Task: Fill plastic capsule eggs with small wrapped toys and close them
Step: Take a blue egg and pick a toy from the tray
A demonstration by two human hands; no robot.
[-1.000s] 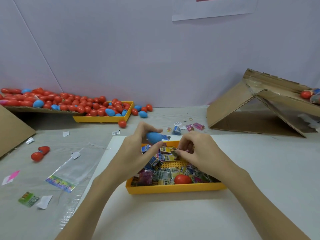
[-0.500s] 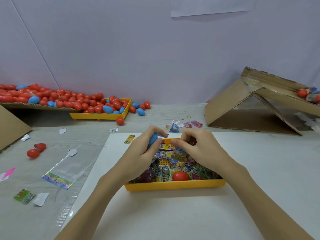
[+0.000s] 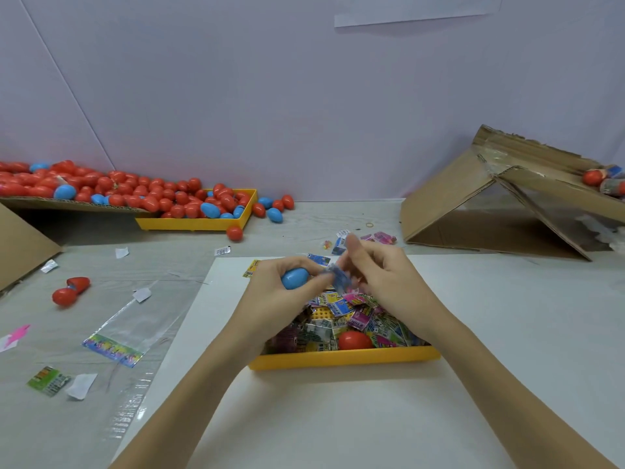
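Observation:
My left hand [image 3: 270, 299] grips a blue capsule egg [image 3: 295, 278] above the yellow tray [image 3: 345, 358]. Right beside the egg, my right hand [image 3: 382, 275] pinches a small wrapped toy [image 3: 340, 279], blurred, with its index finger raised. The tray holds several wrapped toy packets [image 3: 351, 316] and one red egg [image 3: 353, 340]. Both hands hover over the tray's far half. Whether the blue egg is open is hidden by my fingers.
A second yellow tray [image 3: 199, 223] and a cardboard ramp at the back left carry several red and blue eggs. An open red egg [image 3: 69, 291] lies at left. A clear plastic bag [image 3: 132, 328] and paper scraps lie left. A folded cardboard box [image 3: 507, 198] stands back right.
My right hand has lifted a wrapped toy out of the tray and brought it up against the blue egg. My left hand keeps hold of the egg, slightly raised.

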